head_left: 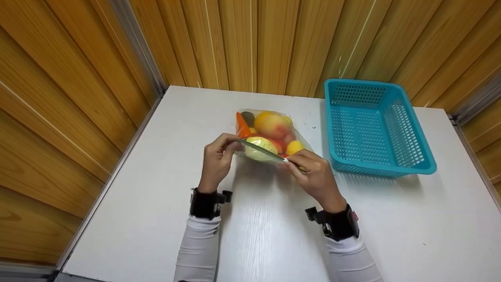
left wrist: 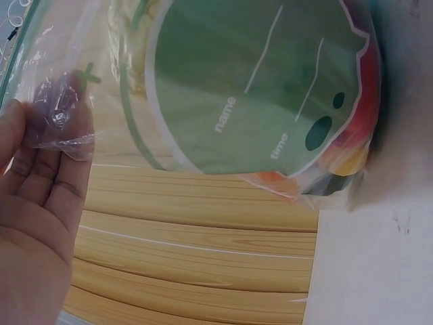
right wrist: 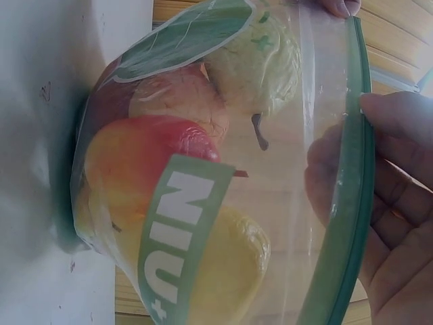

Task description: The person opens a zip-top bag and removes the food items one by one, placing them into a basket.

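A clear zip bag with green print stands on the white table, packed with fruit and vegetables. Through the plastic show an orange carrot, a pale green cabbage, a yellow-red peach and a small yellow fruit. My left hand pinches the left end of the bag's top edge between thumb and fingers. At the other end, my right hand pinches the green zip strip, some fingers behind the plastic. The head view does not show whether the zip is sealed.
A blue-green perforated plastic basket stands to the right of the bag, with nothing in it. The white table meets wood-patterned panels at the back and sides.
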`<control>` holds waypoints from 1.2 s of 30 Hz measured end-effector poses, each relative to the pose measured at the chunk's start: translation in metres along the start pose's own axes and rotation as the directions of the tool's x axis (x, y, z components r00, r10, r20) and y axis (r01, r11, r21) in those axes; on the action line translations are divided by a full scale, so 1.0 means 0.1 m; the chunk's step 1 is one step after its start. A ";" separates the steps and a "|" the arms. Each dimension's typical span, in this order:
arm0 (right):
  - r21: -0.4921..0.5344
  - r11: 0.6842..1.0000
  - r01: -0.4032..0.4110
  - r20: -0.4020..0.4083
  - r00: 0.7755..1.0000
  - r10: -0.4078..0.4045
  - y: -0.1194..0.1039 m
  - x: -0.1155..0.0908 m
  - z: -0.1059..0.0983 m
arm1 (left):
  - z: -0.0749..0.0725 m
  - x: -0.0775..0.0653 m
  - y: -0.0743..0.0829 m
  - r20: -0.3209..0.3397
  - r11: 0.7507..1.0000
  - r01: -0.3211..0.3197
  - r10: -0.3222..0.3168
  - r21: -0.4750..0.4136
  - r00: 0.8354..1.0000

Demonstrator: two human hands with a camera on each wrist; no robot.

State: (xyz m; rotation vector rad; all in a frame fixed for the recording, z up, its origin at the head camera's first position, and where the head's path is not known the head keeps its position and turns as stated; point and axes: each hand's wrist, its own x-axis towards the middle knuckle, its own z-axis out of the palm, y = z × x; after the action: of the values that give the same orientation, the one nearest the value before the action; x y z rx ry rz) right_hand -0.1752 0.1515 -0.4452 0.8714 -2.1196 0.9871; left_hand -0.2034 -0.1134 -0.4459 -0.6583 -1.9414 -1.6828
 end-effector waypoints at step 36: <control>-0.003 1.000 0.001 -0.016 1.000 -0.001 0.05 0.01 -0.10 | -0.06 0.00 -0.02 -0.078 0.999 0.034 -0.032 0.033 0.996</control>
State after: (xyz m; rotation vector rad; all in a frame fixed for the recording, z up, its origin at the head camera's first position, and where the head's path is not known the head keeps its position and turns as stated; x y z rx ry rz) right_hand -0.1769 0.1618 -0.4415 0.8601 -2.1061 0.9867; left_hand -0.2047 -0.1195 -0.4467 -0.5432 -1.9324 -1.6661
